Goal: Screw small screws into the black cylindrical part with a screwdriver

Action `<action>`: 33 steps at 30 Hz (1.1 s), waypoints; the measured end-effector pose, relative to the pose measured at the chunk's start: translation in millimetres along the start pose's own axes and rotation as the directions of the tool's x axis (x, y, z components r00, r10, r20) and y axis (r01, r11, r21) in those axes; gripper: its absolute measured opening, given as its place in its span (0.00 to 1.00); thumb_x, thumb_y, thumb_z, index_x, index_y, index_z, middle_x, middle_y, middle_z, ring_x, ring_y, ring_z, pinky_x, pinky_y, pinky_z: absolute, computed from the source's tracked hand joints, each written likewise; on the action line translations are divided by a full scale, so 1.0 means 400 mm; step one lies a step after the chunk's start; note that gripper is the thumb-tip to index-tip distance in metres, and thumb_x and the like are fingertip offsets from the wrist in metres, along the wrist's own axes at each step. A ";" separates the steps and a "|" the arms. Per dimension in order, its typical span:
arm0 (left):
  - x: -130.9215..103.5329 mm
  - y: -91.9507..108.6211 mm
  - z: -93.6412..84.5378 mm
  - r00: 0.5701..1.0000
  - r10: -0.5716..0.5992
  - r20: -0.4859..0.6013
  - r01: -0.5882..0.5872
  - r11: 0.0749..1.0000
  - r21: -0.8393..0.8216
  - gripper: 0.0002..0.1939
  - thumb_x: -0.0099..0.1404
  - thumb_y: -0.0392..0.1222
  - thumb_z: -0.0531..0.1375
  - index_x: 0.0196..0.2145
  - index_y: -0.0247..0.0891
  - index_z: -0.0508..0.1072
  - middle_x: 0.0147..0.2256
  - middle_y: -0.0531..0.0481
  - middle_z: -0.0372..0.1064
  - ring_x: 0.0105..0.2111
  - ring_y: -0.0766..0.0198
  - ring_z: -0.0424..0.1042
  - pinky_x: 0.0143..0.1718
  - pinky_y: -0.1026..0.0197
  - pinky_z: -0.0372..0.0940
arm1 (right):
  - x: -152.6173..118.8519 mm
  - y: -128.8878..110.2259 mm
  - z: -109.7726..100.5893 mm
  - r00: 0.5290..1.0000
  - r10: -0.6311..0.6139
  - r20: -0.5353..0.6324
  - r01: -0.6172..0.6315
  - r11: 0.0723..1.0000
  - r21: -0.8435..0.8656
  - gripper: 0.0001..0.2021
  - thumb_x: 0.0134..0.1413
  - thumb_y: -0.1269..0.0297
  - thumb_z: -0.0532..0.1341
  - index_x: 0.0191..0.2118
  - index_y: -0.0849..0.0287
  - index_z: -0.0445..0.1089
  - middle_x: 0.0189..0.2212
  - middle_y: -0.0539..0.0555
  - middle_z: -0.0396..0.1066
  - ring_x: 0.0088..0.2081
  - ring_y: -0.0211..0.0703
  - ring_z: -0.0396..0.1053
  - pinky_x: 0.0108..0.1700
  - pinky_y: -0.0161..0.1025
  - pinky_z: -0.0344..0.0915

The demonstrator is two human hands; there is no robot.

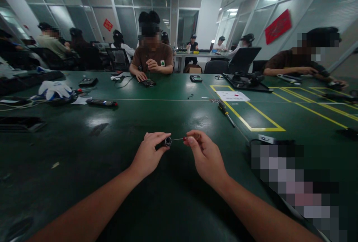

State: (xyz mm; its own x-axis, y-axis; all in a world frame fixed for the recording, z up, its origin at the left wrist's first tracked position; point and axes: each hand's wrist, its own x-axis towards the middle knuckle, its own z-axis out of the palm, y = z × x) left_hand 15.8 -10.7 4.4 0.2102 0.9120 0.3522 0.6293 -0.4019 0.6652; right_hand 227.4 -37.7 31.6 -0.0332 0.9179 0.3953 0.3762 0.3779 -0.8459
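Over the near side of the green table [167,117], in the head view, both of the person's own hands are working close together, well apart from everyone else's. The left hand [151,152] is pinching a black cylinder [167,142] between thumb and fingers, and its round end with a pale rim is facing toward the camera and a little to the right. The right hand [206,154] is gripping a small screwdriver [185,138] with a red collar, most of its handle being hidden by the fingers. Its thin shaft is pointing left at the cylinder, with the tip ending beside the rim (whether the two are touching, I cannot tell).

Beyond the right hand, a larger screwdriver [223,108] with a black and yellow handle is lying near a white sheet [235,96], which is overlapping a rectangle of yellow tape [267,129]. To the left, a dark pen-shaped tool [101,103] is lying near some white and blue gloves [56,90]. Across the table, a co-worker in a brown shirt [165,59] is resting one hand at a flat black device [148,82] and raising the other.
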 end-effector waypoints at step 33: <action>0.002 -0.005 -0.004 0.996 -0.057 -0.062 0.058 0.998 0.003 0.18 0.64 0.32 0.64 0.50 0.47 0.78 0.52 0.49 0.76 0.55 0.51 0.73 0.69 0.29 0.41 | 0.002 -0.014 -0.014 0.997 -0.074 0.001 0.073 0.984 -0.162 0.08 0.71 0.61 0.55 0.46 0.55 0.70 0.34 0.53 0.78 0.37 0.47 0.78 0.39 0.41 0.68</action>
State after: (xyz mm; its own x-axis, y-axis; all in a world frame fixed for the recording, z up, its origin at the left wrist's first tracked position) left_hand 13.5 -9.2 4.5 0.1272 0.9267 0.3535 0.6427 -0.3485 0.6823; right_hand 230.3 -40.0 38.7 -0.0620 0.8875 0.4566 0.5182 0.4196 -0.7452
